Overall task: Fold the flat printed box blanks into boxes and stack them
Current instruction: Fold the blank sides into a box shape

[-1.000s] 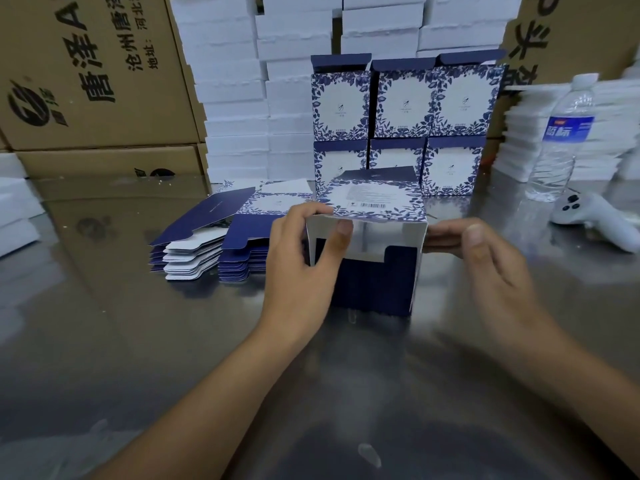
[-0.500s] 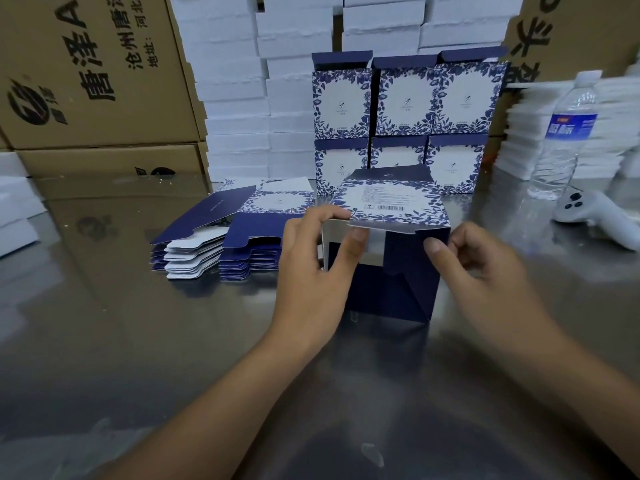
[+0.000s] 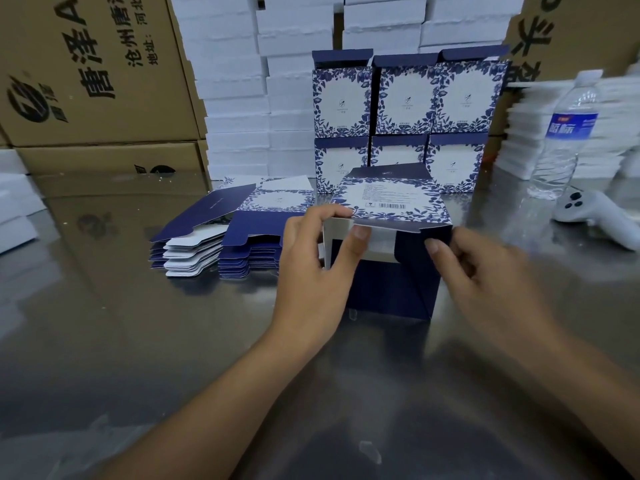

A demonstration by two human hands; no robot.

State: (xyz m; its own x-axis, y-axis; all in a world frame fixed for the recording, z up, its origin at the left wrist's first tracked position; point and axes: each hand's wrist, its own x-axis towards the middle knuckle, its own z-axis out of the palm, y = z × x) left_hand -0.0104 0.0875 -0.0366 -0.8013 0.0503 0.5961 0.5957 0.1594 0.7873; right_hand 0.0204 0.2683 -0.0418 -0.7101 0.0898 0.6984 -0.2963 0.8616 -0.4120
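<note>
A glossy, reflective steel tabletop (image 3: 104, 306) carries the matt navy-and-white printed card box (image 3: 391, 285); rough brown corrugated cartons (image 3: 97, 98) fill the upper left.

Dim cool light, glare on steel table (image 3: 104, 323), motion-blurred right hand (image 3: 485, 271), bowed edges

A packing workshop: steel table (image 3: 104, 323), shipping cartons (image 3: 93, 71), stacked white boxes (image 3: 235, 98).
</note>
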